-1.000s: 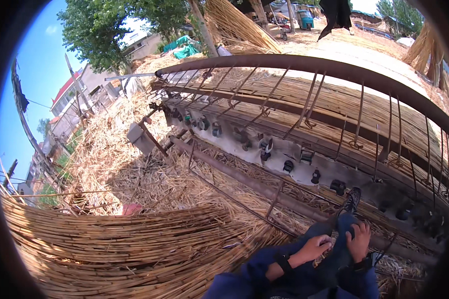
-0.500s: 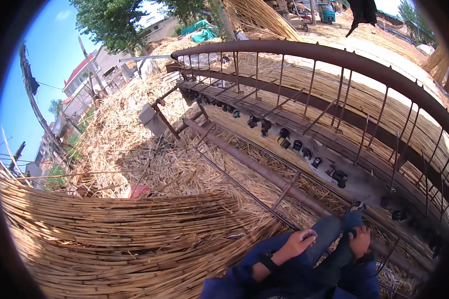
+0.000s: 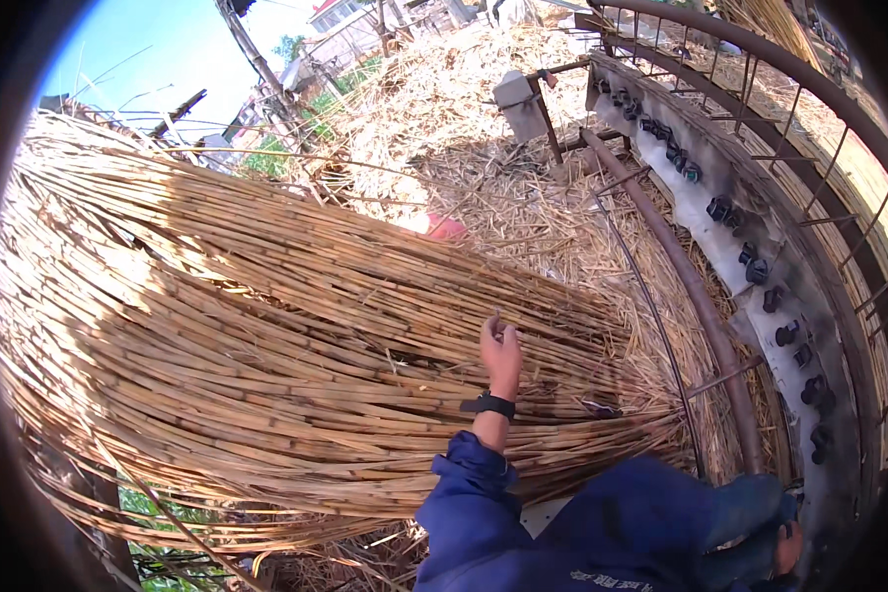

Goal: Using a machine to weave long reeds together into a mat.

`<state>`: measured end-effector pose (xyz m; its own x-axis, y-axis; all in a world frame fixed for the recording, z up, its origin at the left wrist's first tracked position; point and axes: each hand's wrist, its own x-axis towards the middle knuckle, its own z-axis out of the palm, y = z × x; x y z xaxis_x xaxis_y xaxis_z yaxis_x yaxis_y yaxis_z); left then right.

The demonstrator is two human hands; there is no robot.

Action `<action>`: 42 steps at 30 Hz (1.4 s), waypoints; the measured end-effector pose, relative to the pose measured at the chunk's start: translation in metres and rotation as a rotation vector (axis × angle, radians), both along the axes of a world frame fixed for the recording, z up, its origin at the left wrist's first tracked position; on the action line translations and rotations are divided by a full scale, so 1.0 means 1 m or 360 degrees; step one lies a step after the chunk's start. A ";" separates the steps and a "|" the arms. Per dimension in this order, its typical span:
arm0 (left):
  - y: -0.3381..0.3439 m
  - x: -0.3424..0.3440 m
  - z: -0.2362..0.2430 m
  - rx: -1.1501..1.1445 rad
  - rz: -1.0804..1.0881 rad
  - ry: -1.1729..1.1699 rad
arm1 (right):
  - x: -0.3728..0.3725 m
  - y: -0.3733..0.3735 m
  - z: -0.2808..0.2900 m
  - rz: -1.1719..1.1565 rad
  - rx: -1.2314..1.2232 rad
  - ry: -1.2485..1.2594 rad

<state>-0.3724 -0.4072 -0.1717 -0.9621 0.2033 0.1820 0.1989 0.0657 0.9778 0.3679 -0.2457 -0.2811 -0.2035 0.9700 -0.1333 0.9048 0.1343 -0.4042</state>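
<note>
A big pile of long, jointed reed stalks (image 3: pixel 266 345) spreads across the left and middle, fanning out to the left. My left hand (image 3: pixel 501 357), with a black band at the wrist, reaches out over the stalks' right part. Its fingers are slightly bent and apart, with nothing seen in them; whether they touch the stalks I cannot tell. At the lower right my right hand (image 3: pixel 786 549) rests by my knee, mostly cut off from sight, its fingers hidden.
A rusty metal frame (image 3: pixel 725 360) with a row of black clips (image 3: pixel 757 271) and upright rods curves along the right side. A grey box (image 3: pixel 521 107) is fixed near its far end. Loose straw (image 3: pixel 474 197) covers the ground beyond, with a pinkish-red piece (image 3: pixel 446 228) on it.
My view has turned left toward the reed pile. My left hand has moved from near my lap out over the stalks. The right hand stays by my knee.
</note>
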 end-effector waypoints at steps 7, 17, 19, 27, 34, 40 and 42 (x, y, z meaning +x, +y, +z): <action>-0.124 -0.159 0.059 -0.0455 0.1127 0.0325 | -0.059 -0.009 0.085 0.0035 -0.0485 -0.0610; -0.122 -0.199 0.073 0.0097 0.0905 -0.0466 | -0.065 -0.024 0.098 0.0102 0.0020 -0.0820; -0.115 -0.184 0.079 -0.0602 0.1137 -0.0075 | -0.041 -0.019 0.077 0.0064 -0.0069 -0.0753; 0.023 -0.010 0.150 0.0402 -0.0165 0.0466 | -0.073 0.006 0.095 0.0026 0.0094 0.0178; 0.161 0.275 0.175 0.0263 -0.1490 0.0995 | -0.213 0.006 0.388 0.0351 0.1015 0.1136; 0.201 0.443 0.131 0.0571 -0.2310 0.1018 | -0.228 -0.053 0.485 0.0883 0.1391 0.0770; 0.205 0.476 0.109 0.0543 -0.2412 0.1010 | -0.235 -0.058 0.472 0.1087 0.1352 0.0871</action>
